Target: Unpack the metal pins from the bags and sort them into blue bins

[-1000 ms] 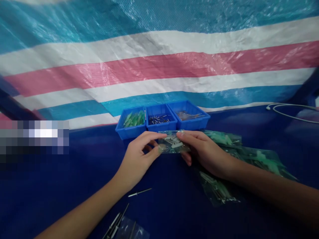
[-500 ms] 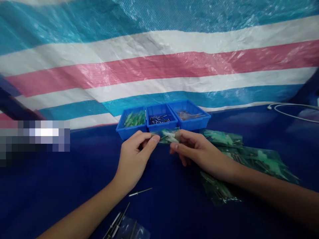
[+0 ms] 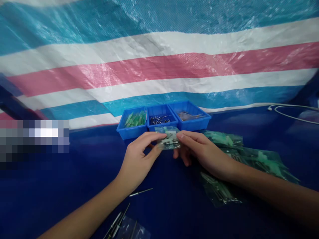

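Note:
A small clear plastic bag (image 3: 169, 142) with pale green and metal pieces inside is held between my two hands, in front of the blue bins. My left hand (image 3: 139, 154) pinches its left side between thumb and fingers. On the right side, my right hand (image 3: 199, 149) grips the bag with thumb and forefinger, its other fingers curled below. Just beyond the bag stand a blue bin (image 3: 124, 133) of green plastic plugs (image 3: 136, 119), a middle bin of pop rivets (image 3: 160, 119), and a right bin (image 3: 194, 124) holding clear plastic bags.
Filled bags (image 3: 267, 162) lie at the right beside my forearm, with another filled bag (image 3: 219, 189) nearer me. One loose rivet (image 3: 141, 192) lies by my left wrist; several more (image 3: 117, 224) and a plastic bag (image 3: 133, 229) are at the front edge. A white cable (image 3: 286, 113) curls at back right.
The bag in my hands has turned and now stands more upright, with its contents shifted. My left fingers have moved right along its edge; the right hand has shifted its grip slightly.

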The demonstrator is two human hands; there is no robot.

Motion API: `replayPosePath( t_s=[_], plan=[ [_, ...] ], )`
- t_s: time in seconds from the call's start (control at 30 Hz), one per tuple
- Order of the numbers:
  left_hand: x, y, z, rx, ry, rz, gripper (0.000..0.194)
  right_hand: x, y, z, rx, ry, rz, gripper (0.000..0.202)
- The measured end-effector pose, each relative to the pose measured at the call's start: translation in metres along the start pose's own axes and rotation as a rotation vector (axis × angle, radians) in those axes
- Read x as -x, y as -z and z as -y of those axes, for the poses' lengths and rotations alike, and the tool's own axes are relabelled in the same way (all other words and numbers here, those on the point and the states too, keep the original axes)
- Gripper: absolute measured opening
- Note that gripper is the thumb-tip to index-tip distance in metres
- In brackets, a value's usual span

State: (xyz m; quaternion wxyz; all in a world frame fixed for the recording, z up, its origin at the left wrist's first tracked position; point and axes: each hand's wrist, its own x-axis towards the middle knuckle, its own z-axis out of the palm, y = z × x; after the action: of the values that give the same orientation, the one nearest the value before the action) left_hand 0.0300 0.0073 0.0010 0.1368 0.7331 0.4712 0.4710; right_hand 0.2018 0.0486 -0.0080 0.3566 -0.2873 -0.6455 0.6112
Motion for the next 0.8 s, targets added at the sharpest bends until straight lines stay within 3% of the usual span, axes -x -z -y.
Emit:
replayPosePath(
  t_s=[0.07, 0.17, 0.23, 0.33, 0.47, 0.57, 0.6, 0.7, 0.8],
  plan=[
    [0.0, 0.0, -0.001, 0.01, 0.036, -0.024, 0.015, 0.001, 0.0, 0.0, -0.033, 0.005, -0.045, 0.032],
    [-0.001, 0.0, 0.0, 0.022, 0.108, -0.061, 0.015, 0.003, -0.001, 0.0, -0.012, 0.013, -0.058, 0.058],
    [-0.001, 0.0, -0.001, 0.045, 0.158, -0.067, 0.017, 0.004, -0.001, 0.001, 0.039, 0.019, -0.029, 0.051],
    [-0.002, 0.001, -0.004, 0.039, 0.18, -0.036, 0.02, 0.004, -0.001, 0.003, 0.118, 0.041, -0.037, 0.018],
    [-0.003, 0.001, -0.005, -0.057, 0.13, -0.069, 0.029, 0.003, -0.001, 0.003, 0.193, 0.064, -0.111, 0.03],
    [-0.001, -0.001, 0.001, -0.015, 0.129, -0.126, 0.019, 0.001, 0.0, 0.001, 0.162, 0.069, -0.173, 0.033],
    [-0.001, -0.001, 0.003, 0.019, 0.134, -0.124, 0.024, 0.001, 0.0, 0.001, 0.138, 0.064, -0.182, 0.034],
    [0.0, -0.002, 0.005, 0.051, 0.082, -0.037, 0.043, 0.001, 0.001, -0.001, 0.057, 0.035, -0.157, 0.034],
    [0.0, 0.0, 0.001, -0.018, -0.02, 0.081, 0.03, 0.001, 0.0, -0.001, 0.033, 0.016, -0.112, 0.033]
  ],
)
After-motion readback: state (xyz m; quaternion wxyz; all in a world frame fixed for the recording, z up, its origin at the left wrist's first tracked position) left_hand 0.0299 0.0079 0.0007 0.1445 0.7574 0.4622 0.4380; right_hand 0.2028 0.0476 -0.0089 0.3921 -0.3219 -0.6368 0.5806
